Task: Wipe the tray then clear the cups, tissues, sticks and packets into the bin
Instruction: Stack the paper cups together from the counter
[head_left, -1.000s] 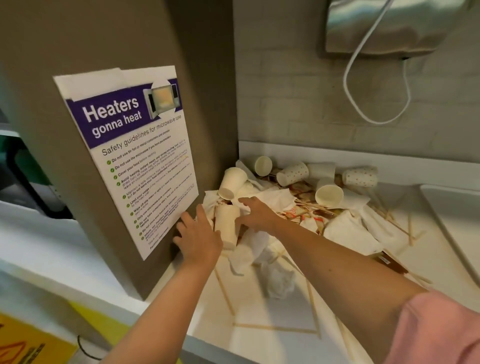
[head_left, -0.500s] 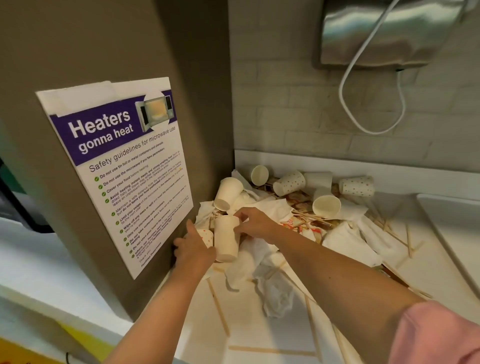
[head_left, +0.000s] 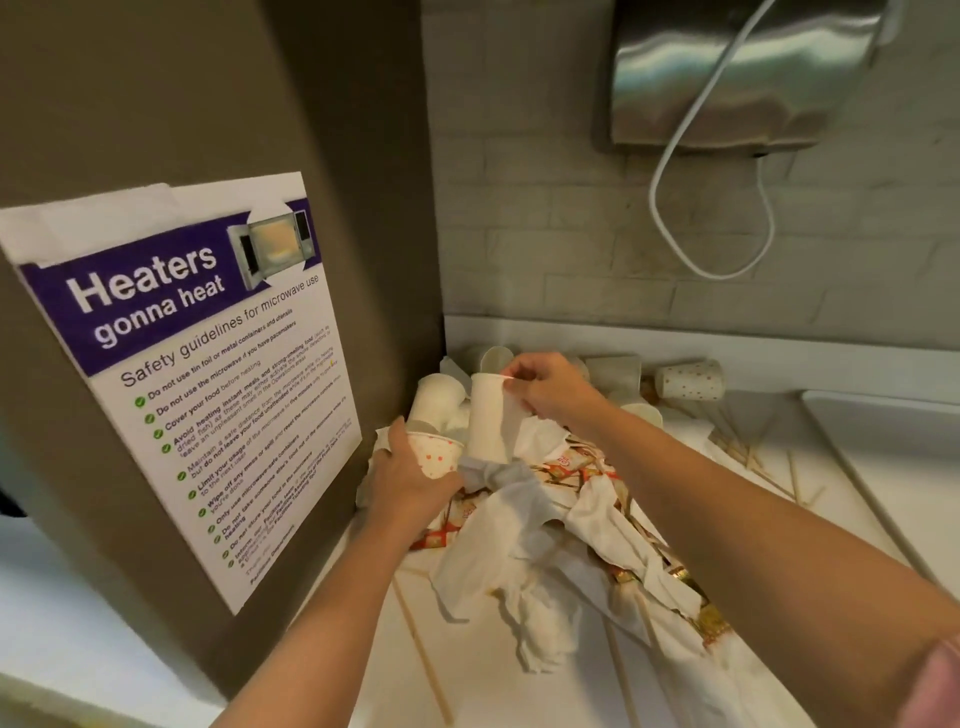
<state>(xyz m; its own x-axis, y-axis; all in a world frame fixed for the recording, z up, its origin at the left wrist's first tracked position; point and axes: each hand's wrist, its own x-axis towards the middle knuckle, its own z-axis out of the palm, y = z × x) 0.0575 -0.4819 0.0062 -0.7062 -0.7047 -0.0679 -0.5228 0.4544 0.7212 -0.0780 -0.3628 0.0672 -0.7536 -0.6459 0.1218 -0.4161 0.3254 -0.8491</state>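
Note:
A heap of litter fills the counter corner. My right hand (head_left: 550, 387) pinches the rim of a plain white paper cup (head_left: 488, 421) and holds it upright above the heap. My left hand (head_left: 410, 478) grips a dotted paper cup (head_left: 435, 456) just left of it. More cups lie on their sides at the back, among them a dotted one (head_left: 691, 380). Crumpled white tissues (head_left: 524, 525) cover red and white packets (head_left: 571, 467). Wooden sticks (head_left: 421, 660) lie scattered on the white counter. The white tray (head_left: 883, 431) shows at the right edge.
A brown cabinet side with a microwave safety poster (head_left: 208, 374) walls off the left. A steel dispenser (head_left: 737, 73) with a looping white cable (head_left: 675, 218) hangs on the tiled back wall. No bin is in view.
My right hand has lifted the white cup up off the heap. My left hand has taken hold of the dotted cup beside it. The camera has moved closer.

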